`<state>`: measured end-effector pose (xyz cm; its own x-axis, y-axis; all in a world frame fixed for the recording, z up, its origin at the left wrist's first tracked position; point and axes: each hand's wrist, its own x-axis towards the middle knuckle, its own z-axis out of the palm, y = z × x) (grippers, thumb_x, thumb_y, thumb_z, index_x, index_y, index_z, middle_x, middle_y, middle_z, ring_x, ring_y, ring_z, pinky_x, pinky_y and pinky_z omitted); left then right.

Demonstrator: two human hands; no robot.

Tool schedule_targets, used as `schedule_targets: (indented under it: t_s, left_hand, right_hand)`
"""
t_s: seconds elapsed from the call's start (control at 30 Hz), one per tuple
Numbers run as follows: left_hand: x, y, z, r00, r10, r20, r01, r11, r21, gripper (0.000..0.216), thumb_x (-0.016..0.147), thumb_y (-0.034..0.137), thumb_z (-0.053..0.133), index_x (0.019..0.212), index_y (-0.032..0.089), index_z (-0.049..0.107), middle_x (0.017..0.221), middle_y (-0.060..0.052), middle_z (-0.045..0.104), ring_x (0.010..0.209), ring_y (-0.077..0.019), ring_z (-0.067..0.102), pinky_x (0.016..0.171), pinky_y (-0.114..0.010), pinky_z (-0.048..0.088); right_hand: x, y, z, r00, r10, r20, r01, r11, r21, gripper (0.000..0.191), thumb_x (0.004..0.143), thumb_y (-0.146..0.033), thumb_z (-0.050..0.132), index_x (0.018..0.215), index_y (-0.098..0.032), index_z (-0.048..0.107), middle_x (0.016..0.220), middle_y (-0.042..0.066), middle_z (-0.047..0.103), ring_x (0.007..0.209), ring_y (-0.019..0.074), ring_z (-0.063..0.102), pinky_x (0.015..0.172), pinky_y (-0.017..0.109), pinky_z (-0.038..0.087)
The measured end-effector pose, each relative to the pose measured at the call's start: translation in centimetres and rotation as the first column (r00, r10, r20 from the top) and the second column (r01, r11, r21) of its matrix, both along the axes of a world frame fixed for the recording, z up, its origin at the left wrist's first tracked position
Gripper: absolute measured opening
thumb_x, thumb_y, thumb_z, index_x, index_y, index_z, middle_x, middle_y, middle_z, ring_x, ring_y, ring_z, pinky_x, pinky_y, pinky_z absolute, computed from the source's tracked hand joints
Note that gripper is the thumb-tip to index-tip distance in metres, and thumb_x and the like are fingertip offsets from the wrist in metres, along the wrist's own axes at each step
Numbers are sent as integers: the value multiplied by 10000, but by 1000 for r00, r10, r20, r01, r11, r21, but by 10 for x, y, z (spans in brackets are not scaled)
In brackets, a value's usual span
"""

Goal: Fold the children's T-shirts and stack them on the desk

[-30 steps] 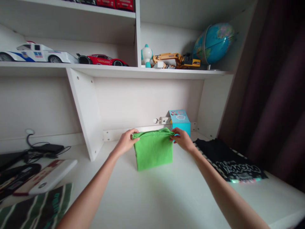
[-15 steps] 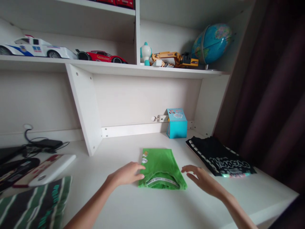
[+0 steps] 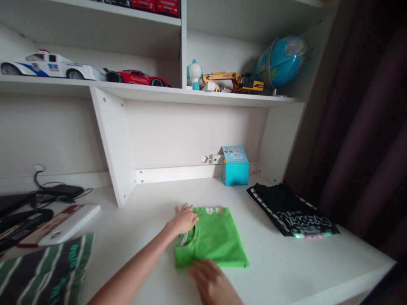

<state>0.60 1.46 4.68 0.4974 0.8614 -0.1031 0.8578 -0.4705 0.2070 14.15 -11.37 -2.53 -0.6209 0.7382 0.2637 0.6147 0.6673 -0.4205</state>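
A folded green T-shirt (image 3: 218, 237) lies on the white desk, its collar facing left and a small print along its far edge. My left hand (image 3: 185, 219) rests on the shirt's far left corner beside the collar, fingers spread. At the near edge, toward the left, my right hand (image 3: 211, 281) is smeared by motion. Its fingertips overlap the shirt's edge, and whether they pinch the cloth cannot be made out.
Folded black clothing (image 3: 295, 212) lies on the right, a striped green garment (image 3: 47, 271) at front left. A blue desk calendar (image 3: 235, 171) stands at the back. Cables and a black adapter (image 3: 66, 190) sit left. Toy cars, a toy excavator (image 3: 235, 80) and a globe (image 3: 282, 61) occupy the shelf.
The green shirt has turned about a quarter turn, its collar swinging from the near side to the left. My left hand moved to the far left corner; my right hand came left and nearer.
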Motion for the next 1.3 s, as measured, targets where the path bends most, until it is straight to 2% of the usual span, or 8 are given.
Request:
schedule_targets:
  t_s: [0.07, 0.13, 0.23, 0.33, 0.57, 0.87, 1.03, 1.3]
  left_hand:
    - [9, 5, 1, 998, -43, 46, 44, 999, -27, 405, 892, 336, 301, 1204, 221, 533, 1448, -131, 222, 1326, -356, 96, 930, -694, 131]
    - [12, -3, 8, 993, -80, 83, 80, 997, 1, 415, 882, 330, 327, 1261, 242, 472, 1464, -111, 182, 1337, -330, 71, 950, -681, 113]
    - [2, -36, 26, 988, -91, 128, 83, 994, 68, 437, 878, 344, 326, 1291, 247, 430, 1420, -106, 305, 1310, -295, 220, 993, -627, 123]
    - [-17, -77, 36, 994, -58, 97, 63, 997, -51, 431, 843, 423, 384, 1211, 254, 533, 1210, -128, 556, 1120, -305, 495, 987, -547, 258]
    - [-36, -106, 1, 983, 178, 30, -178, 984, -16, 514, 838, 398, 388, 1313, 206, 426, 1402, -123, 333, 1288, -324, 272, 998, -498, 288]
    - [-35, -124, -33, 899, 337, 280, -352, 936, 6, 489, 793, 310, 438, 1270, 208, 474, 1240, -96, 530, 1144, -253, 464, 981, -362, 355]
    - [-35, -120, -43, 728, 435, 530, -436, 890, -131, 540, 739, 358, 485, 1243, 163, 483, 1110, -97, 597, 988, -245, 563, 871, -333, 444]
    - [-16, -139, -53, 309, 514, 800, -227, 857, -463, 706, 551, 565, 672, 1143, 204, 538, 1123, -75, 601, 1030, -259, 552, 825, -293, 475]
  right_hand:
    - [-14, -5, 7, 952, 283, -121, -292, 954, -69, 397, 814, -197, 467, 1186, -316, 539, 1148, 19, 618, 1065, 190, 552, 940, 298, 425]
    - [-5, -7, 27, 926, 302, -228, -334, 936, -115, 374, 850, -227, 414, 1197, -293, 537, 1201, 15, 586, 1110, 156, 526, 953, 257, 412]
    - [41, -3, 58, 967, -113, -228, 82, 986, -142, 387, 887, -235, 320, 1201, -218, 545, 1276, 61, 520, 1172, 177, 475, 991, 310, 385]
    - [85, 5, 57, 926, -377, -23, 374, 922, -98, 395, 865, -248, 359, 1211, -199, 542, 1304, 75, 489, 1216, 223, 424, 1028, 382, 340]
    - [98, -6, 16, 936, -338, 102, 344, 937, -55, 325, 824, -249, 416, 1067, -222, 629, 1159, 86, 602, 1072, 240, 541, 905, 346, 447]
    - [87, 6, 11, 779, -620, 99, 627, 776, -71, 94, 807, -294, 443, 782, -233, 511, 772, 46, 631, 665, 201, 623, 581, 287, 427]
    - [75, 8, 9, 780, -624, -44, 623, 782, -34, 64, 766, -190, 439, 732, -237, 411, 742, 30, 607, 643, 173, 597, 592, 260, 395]
    - [123, -1, 31, 787, -562, -255, 421, 790, -445, 335, 729, -249, 446, 1061, -221, 421, 714, 1, 626, 600, 154, 585, 572, 243, 418]
